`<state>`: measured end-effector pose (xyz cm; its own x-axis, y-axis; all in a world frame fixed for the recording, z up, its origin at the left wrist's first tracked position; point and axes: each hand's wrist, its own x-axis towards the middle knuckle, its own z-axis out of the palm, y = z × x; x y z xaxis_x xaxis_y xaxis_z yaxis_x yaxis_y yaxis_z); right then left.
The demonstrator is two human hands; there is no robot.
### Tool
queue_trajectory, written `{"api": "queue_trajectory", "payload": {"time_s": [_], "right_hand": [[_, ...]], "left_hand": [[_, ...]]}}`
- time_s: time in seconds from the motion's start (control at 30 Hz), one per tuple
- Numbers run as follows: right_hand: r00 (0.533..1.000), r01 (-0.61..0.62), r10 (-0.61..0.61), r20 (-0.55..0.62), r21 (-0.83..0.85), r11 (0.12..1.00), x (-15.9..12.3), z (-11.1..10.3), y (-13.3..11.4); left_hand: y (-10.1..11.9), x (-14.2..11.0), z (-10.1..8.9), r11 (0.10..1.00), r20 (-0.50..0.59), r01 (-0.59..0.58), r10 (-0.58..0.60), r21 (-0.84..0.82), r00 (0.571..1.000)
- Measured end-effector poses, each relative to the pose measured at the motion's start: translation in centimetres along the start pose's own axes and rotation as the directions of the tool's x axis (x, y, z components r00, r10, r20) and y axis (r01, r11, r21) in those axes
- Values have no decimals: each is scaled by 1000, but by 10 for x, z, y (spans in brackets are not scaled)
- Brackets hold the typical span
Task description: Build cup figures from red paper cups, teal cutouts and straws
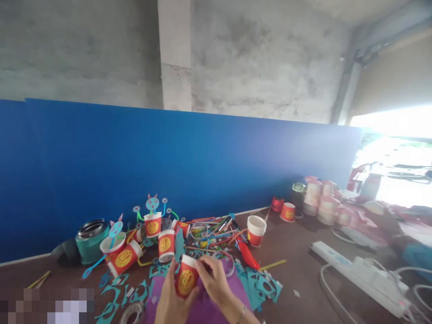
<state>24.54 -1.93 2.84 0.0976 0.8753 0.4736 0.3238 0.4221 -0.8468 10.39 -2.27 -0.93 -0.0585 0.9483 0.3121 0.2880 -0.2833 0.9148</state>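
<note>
Head view: your left hand [170, 300] curls around a red paper cup [186, 280], tilted above a purple sheet [206, 311], while your right hand [215, 278], fingers bent, touches it near the rim; whether it grips cannot be told. Blue paper scraps [261, 286] flank the sheet; a blue partition [202, 162] stands behind.

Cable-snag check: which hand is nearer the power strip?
Right. The right hand is left of the power strip; the left hand is farther left, gripping the red cup.
</note>
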Motion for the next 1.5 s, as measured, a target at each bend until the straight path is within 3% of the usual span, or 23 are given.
{"api": "queue_trajectory", "payload": {"time_s": [0.1, 0.23, 0.3, 0.4, 0.5, 0.67, 0.8, 0.93, 1.2, 1.37, 1.5], "right_hand": [[981, 179, -170, 91, -106, 978, -8, -1, -13], [955, 298, -285, 88, -235, 925, -8, -4, -19], [972, 235, -226, 69, -410, 881, -6, -4, -6], [997, 68, -28, 70, -666, 743, -4, -3, 26], [986, 86, 55, 155, -768, 635, -4, 0, 55], [982, 127, 38, 185, -792, 597, 1, -1, 60], [992, 79, 29, 119, -805, 589, 3, -7, 50], [998, 25, 29, 51, -815, 579, 1, -14, 46], [999, 4, 23, 23, -788, 615, 4, -18, 27], [998, 57, -53, 28, -734, 677, 6, -21, 16], [990, 55, -133, -51, -725, 686, 9, -25, 18]], "left_hand": [[-6, -5, 9, 999, -12, 0, 1, 40, 1000], [-8, 1, -1, 996, -181, 51, -36, 76, 983], [-6, 6, -8, 998, -226, 50, -40, 39, 973], [-3, 9, -11, 999, -205, 14, -23, -48, 979], [0, 8, -9, 997, -201, 24, -39, -78, 979], [4, 9, -13, 996, -167, 17, -32, -92, 985], [8, 10, -19, 994, -112, 51, -61, -93, 992], [10, 8, -19, 992, -136, 33, -49, -118, 989], [13, 7, -17, 965, -119, 110, -141, -238, 983], [16, 7, -14, 925, -97, 128, -173, -358, 980], [16, 7, -13, 892, -67, 141, -187, -429, 980]]}}
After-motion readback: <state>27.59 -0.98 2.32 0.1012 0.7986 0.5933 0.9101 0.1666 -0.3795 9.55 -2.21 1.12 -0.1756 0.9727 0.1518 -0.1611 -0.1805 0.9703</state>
